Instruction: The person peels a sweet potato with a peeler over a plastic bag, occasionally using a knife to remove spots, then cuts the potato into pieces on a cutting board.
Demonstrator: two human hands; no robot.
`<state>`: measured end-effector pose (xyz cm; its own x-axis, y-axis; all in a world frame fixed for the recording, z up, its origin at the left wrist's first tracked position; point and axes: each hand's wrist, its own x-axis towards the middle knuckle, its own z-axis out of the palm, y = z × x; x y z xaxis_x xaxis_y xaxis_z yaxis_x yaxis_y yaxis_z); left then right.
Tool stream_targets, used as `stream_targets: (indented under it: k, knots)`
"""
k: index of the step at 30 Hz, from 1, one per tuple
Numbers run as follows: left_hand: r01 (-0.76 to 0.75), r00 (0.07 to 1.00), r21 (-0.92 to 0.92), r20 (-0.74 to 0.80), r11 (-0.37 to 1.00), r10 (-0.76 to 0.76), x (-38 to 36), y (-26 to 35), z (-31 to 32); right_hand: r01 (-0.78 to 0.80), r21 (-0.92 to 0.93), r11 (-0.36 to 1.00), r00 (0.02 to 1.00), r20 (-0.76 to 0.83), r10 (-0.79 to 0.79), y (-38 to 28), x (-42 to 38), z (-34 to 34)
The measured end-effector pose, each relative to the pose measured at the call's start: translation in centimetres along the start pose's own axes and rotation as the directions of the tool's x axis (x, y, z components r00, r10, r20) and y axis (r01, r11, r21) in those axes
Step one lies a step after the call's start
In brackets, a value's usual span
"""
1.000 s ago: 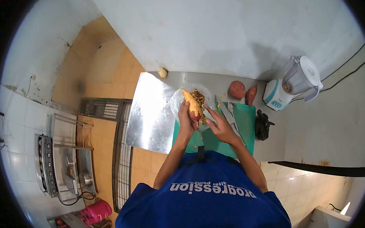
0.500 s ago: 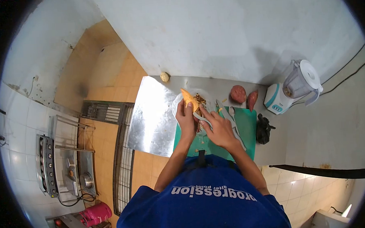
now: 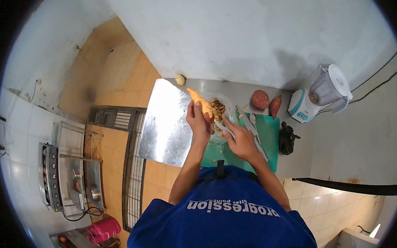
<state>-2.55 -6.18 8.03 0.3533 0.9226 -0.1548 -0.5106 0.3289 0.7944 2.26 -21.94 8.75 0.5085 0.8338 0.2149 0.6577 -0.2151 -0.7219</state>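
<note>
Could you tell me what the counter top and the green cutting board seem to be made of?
Counter top: looks like stainless steel, bare and shiny, since it throws back bright glare. Green cutting board: probably plastic, matte, with a flat even green colour and no grain visible.

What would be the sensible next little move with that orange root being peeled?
Probably another short peeler stroke along the remaining skin. The left hand holds the sweet potato tilted over the pile of peelings, its upper end already bare orange, while the right hand holds the peeler at the lower end.
</note>
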Motion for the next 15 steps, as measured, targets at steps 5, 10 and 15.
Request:
stream_targets:
  k: [5,10,15]
  knots:
    - [0.072,0.986,0.243,0.126,0.967,-0.105,-1.0,-1.1,-1.1,0.010,-0.047,0.999,1.000,-0.012,-0.010,-1.7,2.6,-1.6]
    - [0.107,0.994,0.121,0.001,0.987,-0.108,-1.1,0.0,0.2,-0.074,-0.055,0.996,0.996,0.053,0.077,-0.7,1.2,0.0]
    - [0.140,0.990,0.131,-0.025,0.982,-0.138,-1.3,-0.4,0.5,-0.086,-0.035,0.996,0.995,0.051,0.088,-0.6,1.0,-0.2]
